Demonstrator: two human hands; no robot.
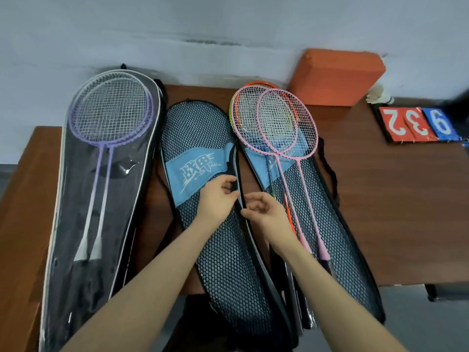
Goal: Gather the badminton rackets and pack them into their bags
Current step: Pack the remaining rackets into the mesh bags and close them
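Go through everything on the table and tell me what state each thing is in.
Purple rackets: both lying on the clear bag.
Middle mesh bag: flat, no racket on it.
Pink rackets: loose on the right mesh bag.
Left hand: pinching the middle bag's edge.
Right hand: pinching the same edge.
Scoreboard: flat, digits upside down.

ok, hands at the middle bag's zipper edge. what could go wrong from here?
1. The pink rackets lie loose on the right mesh bag, close by the right hand; a tug could knock them.
2. Both bags overhang the table edge and might slide off.
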